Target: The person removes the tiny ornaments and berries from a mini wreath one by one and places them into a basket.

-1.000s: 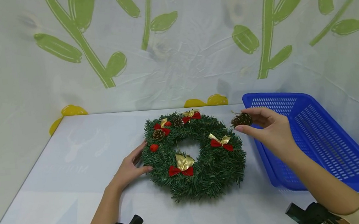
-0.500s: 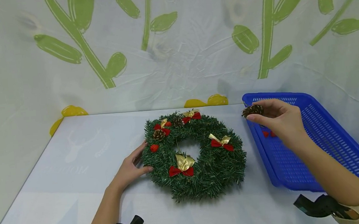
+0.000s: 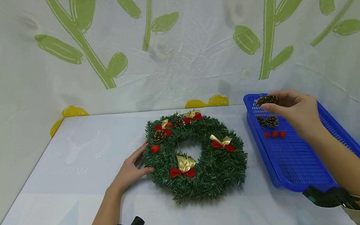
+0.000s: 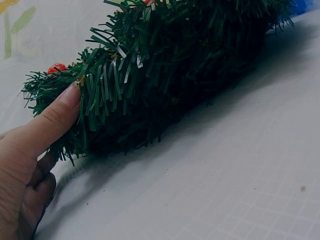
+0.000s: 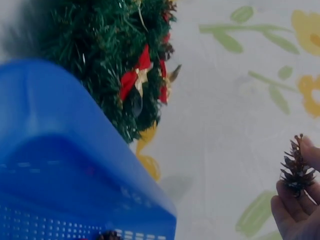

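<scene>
A green wreath lies on the table, dressed with red-and-gold bows, small pine cones and red balls. My left hand grips its left side; in the left wrist view the thumb presses on the needles and the other fingers are curled lower down. My right hand pinches a brown pine cone between thumb and fingers, above the far left part of the blue basket. The right wrist view shows this cone from the side, raised higher than the basket's rim.
Inside the basket lie more pine cones and a row of 3 red balls. The basket stands right of the wreath, beside the wall sheet printed with flowers. White table surface shows at left and in front.
My right hand has carried the pine cone right and away from the wreath, over the basket. Cones and red balls in the basket have come into view. The left hand has stayed put.
</scene>
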`<action>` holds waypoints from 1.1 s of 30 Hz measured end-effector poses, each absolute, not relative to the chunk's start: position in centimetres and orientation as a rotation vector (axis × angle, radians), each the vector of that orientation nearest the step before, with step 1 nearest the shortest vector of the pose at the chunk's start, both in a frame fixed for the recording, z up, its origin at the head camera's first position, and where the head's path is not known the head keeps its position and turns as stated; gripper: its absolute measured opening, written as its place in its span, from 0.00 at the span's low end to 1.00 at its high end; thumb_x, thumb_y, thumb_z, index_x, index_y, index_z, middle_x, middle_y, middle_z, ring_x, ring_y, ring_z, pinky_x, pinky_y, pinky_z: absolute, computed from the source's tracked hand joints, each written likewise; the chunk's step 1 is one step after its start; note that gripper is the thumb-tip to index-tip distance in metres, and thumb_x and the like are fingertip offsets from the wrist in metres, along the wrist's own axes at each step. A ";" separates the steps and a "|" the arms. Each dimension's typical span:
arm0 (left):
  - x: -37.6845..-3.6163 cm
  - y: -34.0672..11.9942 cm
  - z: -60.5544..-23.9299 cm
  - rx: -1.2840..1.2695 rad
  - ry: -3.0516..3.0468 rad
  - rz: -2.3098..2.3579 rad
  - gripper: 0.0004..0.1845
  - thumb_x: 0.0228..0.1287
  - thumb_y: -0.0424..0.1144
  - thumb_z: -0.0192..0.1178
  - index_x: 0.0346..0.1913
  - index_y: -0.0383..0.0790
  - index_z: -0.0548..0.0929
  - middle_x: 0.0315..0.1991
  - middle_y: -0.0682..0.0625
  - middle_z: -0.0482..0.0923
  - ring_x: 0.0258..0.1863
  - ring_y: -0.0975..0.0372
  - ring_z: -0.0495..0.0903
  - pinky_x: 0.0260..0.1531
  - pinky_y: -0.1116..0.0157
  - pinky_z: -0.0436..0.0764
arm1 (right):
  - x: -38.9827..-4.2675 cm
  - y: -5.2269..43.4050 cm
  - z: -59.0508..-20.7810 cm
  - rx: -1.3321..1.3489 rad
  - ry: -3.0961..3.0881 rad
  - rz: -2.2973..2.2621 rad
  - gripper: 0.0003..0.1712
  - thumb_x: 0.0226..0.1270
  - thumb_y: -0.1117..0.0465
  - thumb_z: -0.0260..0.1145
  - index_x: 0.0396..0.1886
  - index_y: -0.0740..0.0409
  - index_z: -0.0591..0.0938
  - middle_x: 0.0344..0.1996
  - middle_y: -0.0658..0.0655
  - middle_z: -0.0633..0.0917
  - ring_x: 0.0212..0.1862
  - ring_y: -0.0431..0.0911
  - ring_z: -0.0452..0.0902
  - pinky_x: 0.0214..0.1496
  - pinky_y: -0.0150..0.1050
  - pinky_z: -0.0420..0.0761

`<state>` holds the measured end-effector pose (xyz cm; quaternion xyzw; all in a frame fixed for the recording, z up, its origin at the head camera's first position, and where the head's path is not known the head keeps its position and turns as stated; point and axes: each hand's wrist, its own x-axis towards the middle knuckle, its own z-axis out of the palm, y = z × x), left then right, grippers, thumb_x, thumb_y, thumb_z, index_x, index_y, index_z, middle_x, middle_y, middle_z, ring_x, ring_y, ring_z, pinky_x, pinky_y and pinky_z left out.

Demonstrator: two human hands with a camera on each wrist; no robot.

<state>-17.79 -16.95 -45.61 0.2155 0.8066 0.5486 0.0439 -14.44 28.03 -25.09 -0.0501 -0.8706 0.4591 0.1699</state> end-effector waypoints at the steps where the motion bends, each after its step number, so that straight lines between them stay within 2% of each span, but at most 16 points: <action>1: -17.8 -16.9 -45.7 0.661 2.471 1.674 0.47 0.52 0.38 0.71 0.74 0.46 0.58 0.74 0.44 0.51 0.71 0.46 0.54 0.66 0.51 0.60 | -14.6 28.2 -25.0 -0.141 -2.464 1.322 0.16 0.54 0.55 0.74 0.44 0.46 0.86 0.28 0.28 0.82 0.35 0.27 0.79 0.35 0.18 0.77; 10: -17.8 -17.0 -45.7 0.656 2.476 1.668 0.47 0.52 0.38 0.71 0.74 0.47 0.57 0.74 0.44 0.51 0.71 0.46 0.54 0.66 0.51 0.60 | -15.8 30.1 -24.7 -0.147 -2.375 1.425 0.12 0.54 0.60 0.74 0.39 0.41 0.86 0.27 0.30 0.83 0.33 0.28 0.79 0.35 0.17 0.77; 18: -17.7 -17.0 -45.6 0.653 2.466 1.673 0.48 0.51 0.39 0.72 0.74 0.47 0.57 0.74 0.45 0.51 0.71 0.46 0.54 0.66 0.51 0.60 | -16.8 31.9 -24.8 -0.190 -2.179 1.654 0.12 0.49 0.64 0.76 0.34 0.46 0.88 0.24 0.37 0.85 0.30 0.31 0.79 0.31 0.18 0.77; 33: -17.6 -17.0 -45.4 0.642 2.454 1.679 0.47 0.51 0.40 0.72 0.74 0.48 0.57 0.74 0.45 0.51 0.72 0.46 0.53 0.67 0.51 0.60 | -18.0 34.4 -24.9 -0.304 -2.112 1.653 0.11 0.47 0.61 0.78 0.33 0.44 0.88 0.24 0.35 0.84 0.31 0.30 0.77 0.31 0.16 0.75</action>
